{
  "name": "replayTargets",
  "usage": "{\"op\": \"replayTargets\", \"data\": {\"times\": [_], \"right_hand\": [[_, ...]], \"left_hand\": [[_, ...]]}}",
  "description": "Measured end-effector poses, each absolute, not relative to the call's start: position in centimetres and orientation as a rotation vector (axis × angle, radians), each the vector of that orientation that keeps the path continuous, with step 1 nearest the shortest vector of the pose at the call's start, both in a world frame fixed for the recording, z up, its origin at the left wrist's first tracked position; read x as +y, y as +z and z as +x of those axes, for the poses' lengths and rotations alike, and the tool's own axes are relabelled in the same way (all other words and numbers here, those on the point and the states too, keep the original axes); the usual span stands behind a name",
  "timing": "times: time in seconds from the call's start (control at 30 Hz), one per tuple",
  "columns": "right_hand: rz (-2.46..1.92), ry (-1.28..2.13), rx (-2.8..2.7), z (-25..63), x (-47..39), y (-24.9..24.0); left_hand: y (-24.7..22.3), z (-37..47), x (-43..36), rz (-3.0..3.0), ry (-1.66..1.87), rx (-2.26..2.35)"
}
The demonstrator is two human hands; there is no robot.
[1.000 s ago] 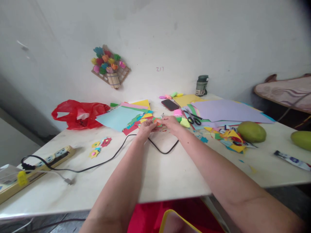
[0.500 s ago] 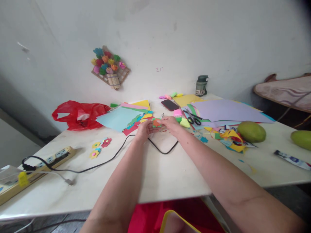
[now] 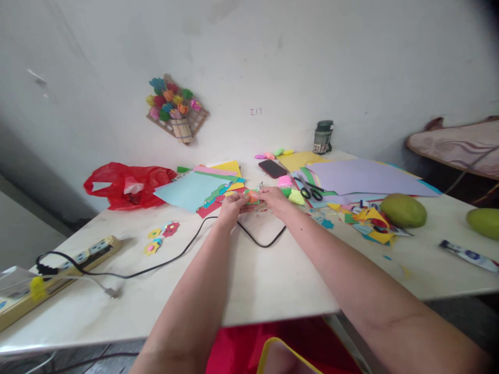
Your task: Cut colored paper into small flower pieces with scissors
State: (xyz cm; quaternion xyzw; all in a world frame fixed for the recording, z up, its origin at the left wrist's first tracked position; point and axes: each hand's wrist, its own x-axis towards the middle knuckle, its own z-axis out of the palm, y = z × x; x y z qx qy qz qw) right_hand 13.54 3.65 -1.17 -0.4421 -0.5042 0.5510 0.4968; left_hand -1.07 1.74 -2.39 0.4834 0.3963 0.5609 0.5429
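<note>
Between my two hands, above the middle of the table, is a small orange and green paper piece (image 3: pixel 253 196). My left hand (image 3: pixel 233 206) grips its left side with the thumb on top. The fingers of my right hand (image 3: pixel 273 199) pinch the right side. Just right of my right hand lie green and yellow-green packets (image 3: pixel 295 196) and a pink one (image 3: pixel 285 181). Black-handled scissors (image 3: pixel 311 194) rest on coloured sheets farther right. Small paper flowers (image 3: pixel 170 229) lie to the left of my left hand.
A black cable (image 3: pixel 265 245) loops below my hands to a power strip (image 3: pixel 93 252) at left. A red bag (image 3: pixel 128 184), phone (image 3: pixel 272 168), lilac sheet (image 3: pixel 351 176), paper scraps (image 3: pixel 376 226), green fruit (image 3: pixel 404 211) and tube (image 3: pixel 470 256) are around.
My left thumb and fingers have closed over the left part of the orange and green piece, so less of it shows. My right hand has barely moved.
</note>
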Motion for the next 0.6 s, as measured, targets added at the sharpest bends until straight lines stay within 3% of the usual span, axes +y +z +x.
{"op": "replayTargets", "data": {"times": [0.3, 0.6], "right_hand": [[-1.083, 1.411, -1.144, 13.91, 3.59, -0.36], [-1.099, 1.221, -1.254, 13.62, 3.50, -0.56]], "left_hand": [[-2.10, -1.03, 1.61, 1.164, 1.370, 0.945], [-2.25, -0.99, 1.66, 1.169, 1.382, 0.928]]}}
